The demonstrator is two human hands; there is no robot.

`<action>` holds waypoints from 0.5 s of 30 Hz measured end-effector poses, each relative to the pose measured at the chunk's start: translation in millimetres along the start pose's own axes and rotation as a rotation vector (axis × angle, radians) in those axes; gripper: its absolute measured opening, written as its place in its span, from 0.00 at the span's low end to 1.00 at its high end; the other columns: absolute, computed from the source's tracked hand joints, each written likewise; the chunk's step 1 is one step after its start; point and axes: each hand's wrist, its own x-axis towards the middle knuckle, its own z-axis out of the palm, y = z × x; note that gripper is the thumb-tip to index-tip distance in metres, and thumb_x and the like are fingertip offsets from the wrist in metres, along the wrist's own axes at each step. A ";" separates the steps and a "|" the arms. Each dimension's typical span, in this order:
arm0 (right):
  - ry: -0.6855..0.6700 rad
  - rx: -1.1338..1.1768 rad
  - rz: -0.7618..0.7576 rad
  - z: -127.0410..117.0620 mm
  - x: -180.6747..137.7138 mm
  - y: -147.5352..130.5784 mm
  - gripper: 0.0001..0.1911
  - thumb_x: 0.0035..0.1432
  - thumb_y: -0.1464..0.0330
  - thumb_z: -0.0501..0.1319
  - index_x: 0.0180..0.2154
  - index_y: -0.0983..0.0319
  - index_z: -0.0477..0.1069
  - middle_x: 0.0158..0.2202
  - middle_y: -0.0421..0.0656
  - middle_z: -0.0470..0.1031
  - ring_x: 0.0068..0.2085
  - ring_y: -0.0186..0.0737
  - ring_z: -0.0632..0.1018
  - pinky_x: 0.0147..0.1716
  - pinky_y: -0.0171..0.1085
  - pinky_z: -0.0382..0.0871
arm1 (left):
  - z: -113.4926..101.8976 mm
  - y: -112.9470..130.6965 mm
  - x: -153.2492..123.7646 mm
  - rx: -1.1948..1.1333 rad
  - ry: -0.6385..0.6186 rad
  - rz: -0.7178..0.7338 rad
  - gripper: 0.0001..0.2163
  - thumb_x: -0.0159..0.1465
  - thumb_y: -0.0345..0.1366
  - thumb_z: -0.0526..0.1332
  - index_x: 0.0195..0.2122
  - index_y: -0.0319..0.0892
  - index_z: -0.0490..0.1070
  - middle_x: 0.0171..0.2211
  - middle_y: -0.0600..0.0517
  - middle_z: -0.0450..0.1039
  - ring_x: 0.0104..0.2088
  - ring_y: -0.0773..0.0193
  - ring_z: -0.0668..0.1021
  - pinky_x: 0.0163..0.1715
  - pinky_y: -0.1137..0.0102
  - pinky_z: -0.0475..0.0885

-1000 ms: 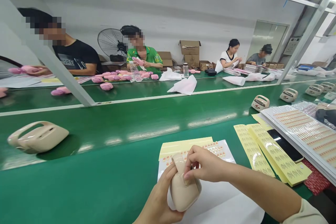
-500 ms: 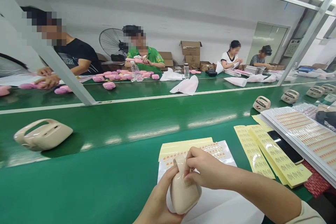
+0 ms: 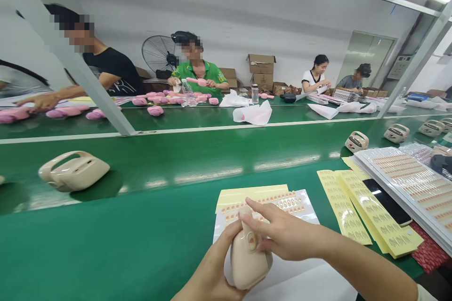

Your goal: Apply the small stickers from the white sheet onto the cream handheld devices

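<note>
A cream plastic casing with a looped handle (image 3: 247, 263) is gripped by my left hand (image 3: 217, 261), whose fingers wrap round its side. A small oval sticker with an orange-red mark (image 3: 251, 241) shows at the base of the handle. My right hand (image 3: 287, 233) rests against the handle beside that sticker, its fingers apart and partly stretched out. Under both hands lies a white sticker sheet (image 3: 307, 207) with rows of small orange ovals, some spots bare. A yellow sheet (image 3: 254, 193) sticks out behind it.
Another cream casing (image 3: 76, 171) stands on the green belt (image 3: 197, 150) at left; several more line the right. Yellow label sheets (image 3: 367, 216), a phone (image 3: 386, 202) and a stack of sticker sheets (image 3: 413, 174) lie to my right. Co-workers handle pink items across the belt.
My right hand's pinched fingers have opened and shifted off the handle's base, so the oval sticker there is now visible. The casing on the belt at left appears further right.
</note>
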 end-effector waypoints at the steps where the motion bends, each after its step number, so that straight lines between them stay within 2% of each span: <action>1: -0.036 0.057 0.017 -3.4 3.0 3.3 0.38 0.56 0.67 0.60 0.63 0.58 0.45 0.66 0.54 0.41 0.64 0.51 0.48 0.59 0.51 0.48 | -2.2 1.0 0.9 0.004 -0.034 0.011 0.42 0.36 0.27 0.65 0.56 0.52 0.59 0.50 0.46 0.71 0.46 0.43 0.74 0.45 0.54 0.69; 3: -0.103 0.196 0.047 -9.5 11.2 10.5 0.48 0.48 0.63 0.67 0.64 0.57 0.41 0.66 0.52 0.39 0.66 0.49 0.42 0.61 0.51 0.42 | -5.9 5.7 2.9 -0.003 -0.081 0.005 0.42 0.36 0.27 0.67 0.56 0.52 0.60 0.50 0.46 0.71 0.48 0.43 0.74 0.46 0.52 0.68; 4: -0.132 0.270 0.055 -11.3 15.5 14.2 0.50 0.45 0.62 0.68 0.63 0.56 0.43 0.66 0.50 0.41 0.66 0.48 0.42 0.61 0.50 0.41 | -7.2 8.7 3.9 -0.011 -0.092 0.000 0.41 0.36 0.28 0.68 0.55 0.51 0.61 0.50 0.45 0.71 0.48 0.43 0.74 0.47 0.52 0.67; 6: -0.172 0.410 0.049 -11.0 23.1 20.8 0.46 0.41 0.60 0.70 0.60 0.54 0.52 0.64 0.47 0.50 0.65 0.47 0.46 0.61 0.48 0.43 | -9.0 13.8 5.6 -0.023 -0.117 0.012 0.39 0.36 0.30 0.69 0.53 0.51 0.64 0.50 0.44 0.71 0.49 0.42 0.73 0.47 0.51 0.67; 9: -0.173 0.583 0.039 -1.4 29.5 26.9 0.37 0.36 0.60 0.71 0.50 0.55 0.63 0.54 0.44 0.61 0.57 0.44 0.62 0.55 0.42 0.55 | -10.2 15.3 6.6 -0.024 -0.121 0.060 0.40 0.35 0.32 0.69 0.54 0.51 0.64 0.50 0.44 0.71 0.50 0.42 0.73 0.48 0.51 0.66; 11: -0.119 0.648 0.043 7.7 30.1 28.1 0.33 0.33 0.59 0.72 0.43 0.57 0.64 0.47 0.42 0.62 0.50 0.40 0.66 0.50 0.40 0.60 | -10.7 13.3 6.1 -0.032 -0.134 0.096 0.41 0.34 0.32 0.70 0.54 0.52 0.63 0.51 0.44 0.71 0.49 0.42 0.73 0.46 0.52 0.68; 15: -0.023 0.722 0.050 23.2 26.2 23.9 0.31 0.30 0.59 0.73 0.37 0.58 0.62 0.39 0.38 0.59 0.41 0.36 0.64 0.42 0.37 0.61 | -11.9 14.2 3.8 -0.066 -0.165 0.111 0.41 0.34 0.34 0.70 0.54 0.53 0.63 0.50 0.45 0.72 0.47 0.42 0.74 0.43 0.54 0.70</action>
